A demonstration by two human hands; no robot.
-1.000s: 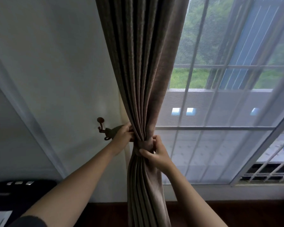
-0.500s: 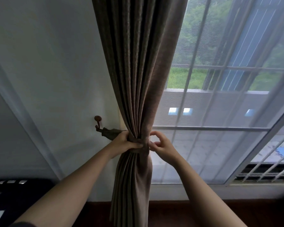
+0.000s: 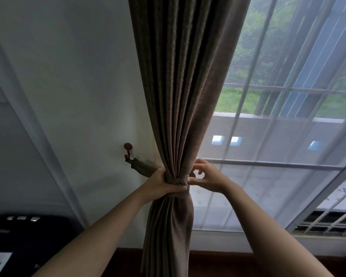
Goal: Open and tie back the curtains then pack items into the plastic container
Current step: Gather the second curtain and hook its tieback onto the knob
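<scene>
Two bare hands meet at the narrowest part of a brown curtain, the only view being the head camera looking up at a window. The curtain hangs in tight vertical folds, pinched in at its waist and spreading again below toward the dark floor.

Left of the curtain's waist, the left hand is closed round the gathered fabric, thumb lying across the front and fingers wrapped behind, pressing a tieback band of the same brown cloth against the folds. That band runs up and left from the curtain to a small dark wall hook fixed on the white wall, just beside the curtain's left edge.

Right of the waist, the right hand is half open, fingers curled and thumb meeting the fingertips at the curtain's right edge. It seems to pinch a small dark piece there, perhaps the band's end, but it is too small to tell what it is.

Further right of the curtain, a sheer white net covers the window, with bars, a balcony wall and greenery showing through. Low and far left of the curtain sits a black object with light buttons on top.
</scene>
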